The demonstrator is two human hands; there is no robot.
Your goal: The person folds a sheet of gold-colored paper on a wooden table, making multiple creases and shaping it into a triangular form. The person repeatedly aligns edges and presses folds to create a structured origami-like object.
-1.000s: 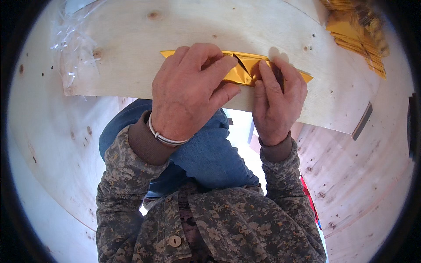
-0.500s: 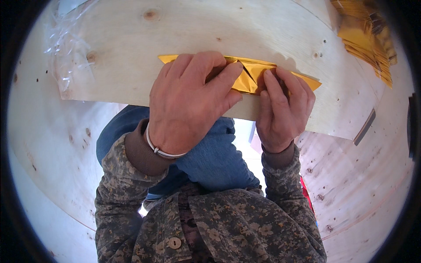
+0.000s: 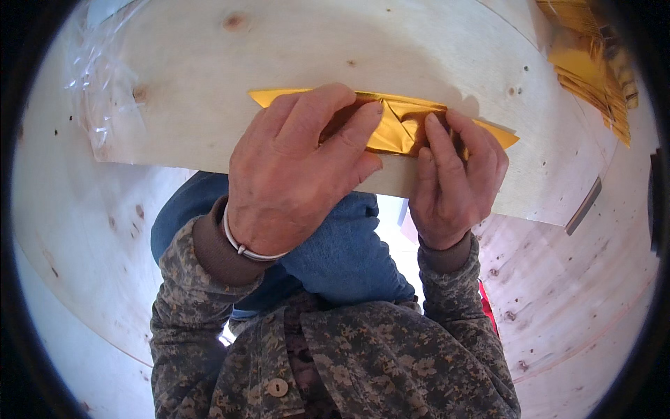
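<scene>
A folded strip of shiny gold foil paper (image 3: 392, 129) lies along the front part of a pale wooden board, its two pointed ends sticking out past my hands. My left hand (image 3: 293, 164) covers the left half, fingers curled over the far edge and thumb at the near side, so part of the paper is hidden. On the right half, my right hand (image 3: 457, 174) pinches the paper between thumb and bent fingers. Between the hands, the middle of the strip shows diagonal creases.
The wooden board (image 3: 293, 49) lies in front of me, over my jeans (image 3: 335, 258). Clear plastic wrap (image 3: 105, 84) rests at its far left. A stack of gold folded paper (image 3: 590, 70) sits at the far right. Beside the right corner is a dark narrow strip (image 3: 583, 206).
My left hand has shifted slightly left and my right hand slightly right along the paper. A little more of its creased middle shows between them.
</scene>
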